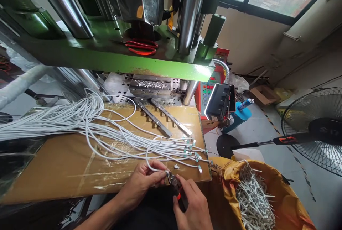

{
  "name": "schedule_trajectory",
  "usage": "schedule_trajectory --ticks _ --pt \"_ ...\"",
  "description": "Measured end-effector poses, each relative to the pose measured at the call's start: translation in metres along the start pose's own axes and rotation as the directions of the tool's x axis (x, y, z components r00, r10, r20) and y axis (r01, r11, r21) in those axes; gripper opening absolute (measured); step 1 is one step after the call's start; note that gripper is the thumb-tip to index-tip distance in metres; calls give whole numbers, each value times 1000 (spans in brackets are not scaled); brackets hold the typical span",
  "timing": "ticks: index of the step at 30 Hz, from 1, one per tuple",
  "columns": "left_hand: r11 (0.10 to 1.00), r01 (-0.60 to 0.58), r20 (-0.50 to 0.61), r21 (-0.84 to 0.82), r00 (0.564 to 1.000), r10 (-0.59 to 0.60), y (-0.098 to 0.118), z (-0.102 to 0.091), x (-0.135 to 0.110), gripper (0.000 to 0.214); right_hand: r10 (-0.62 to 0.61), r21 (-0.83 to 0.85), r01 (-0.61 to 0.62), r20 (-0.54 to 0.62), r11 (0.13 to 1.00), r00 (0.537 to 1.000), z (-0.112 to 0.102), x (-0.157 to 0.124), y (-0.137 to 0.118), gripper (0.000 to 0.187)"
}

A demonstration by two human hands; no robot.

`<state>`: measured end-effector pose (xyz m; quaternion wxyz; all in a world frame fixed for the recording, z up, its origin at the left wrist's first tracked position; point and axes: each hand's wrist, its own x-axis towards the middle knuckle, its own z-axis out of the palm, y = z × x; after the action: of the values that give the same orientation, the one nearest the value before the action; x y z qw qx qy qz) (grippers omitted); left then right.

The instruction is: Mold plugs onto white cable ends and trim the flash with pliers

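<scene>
Near the front edge of the cardboard-covered table, my left hand [145,178] pinches a white cable [148,158] close to its end. My right hand [193,201] is wrapped round a pair of pliers [175,184] with dark handles and an orange-red band. The jaws meet the cable end just beyond my left fingertips; whether they bite into it is too small to tell. A small white piece [176,166] lies on the cardboard beside the jaws. Behind both hands stretches a bundle of white cables [125,144], with small green and white connectors [189,148] at the right ends.
A green press [128,61] stands over the back of the table, red-handled scissors [141,46] on its ledge. Two metal bars [171,118] lie below the mould. At right are a yellow sack [227,176] of white scraps, a lamp [219,102] and a fan [320,130].
</scene>
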<state>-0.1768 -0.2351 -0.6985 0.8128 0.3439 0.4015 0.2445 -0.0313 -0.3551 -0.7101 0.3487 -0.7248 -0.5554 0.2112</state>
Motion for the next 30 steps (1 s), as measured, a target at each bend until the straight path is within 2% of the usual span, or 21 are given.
schedule_trajectory --ticks 4,9,14,30 --pt "999 -23 21 25 1000 22 -3 -3 2 21 -22 40 22 1 999 1000 1 -2 3 48" --pt "999 8 47 32 999 -9 -3 -7 3 25 -34 62 33 17 998 999 1 -2 4 49" --pt "1000 3 68 9 998 -4 -1 -7 2 26 -36 54 32 67 998 997 3 -3 6 52" --pt "994 -22 36 105 999 18 -10 -16 3 28 -79 -16 80 69 997 994 5 -5 8 41"
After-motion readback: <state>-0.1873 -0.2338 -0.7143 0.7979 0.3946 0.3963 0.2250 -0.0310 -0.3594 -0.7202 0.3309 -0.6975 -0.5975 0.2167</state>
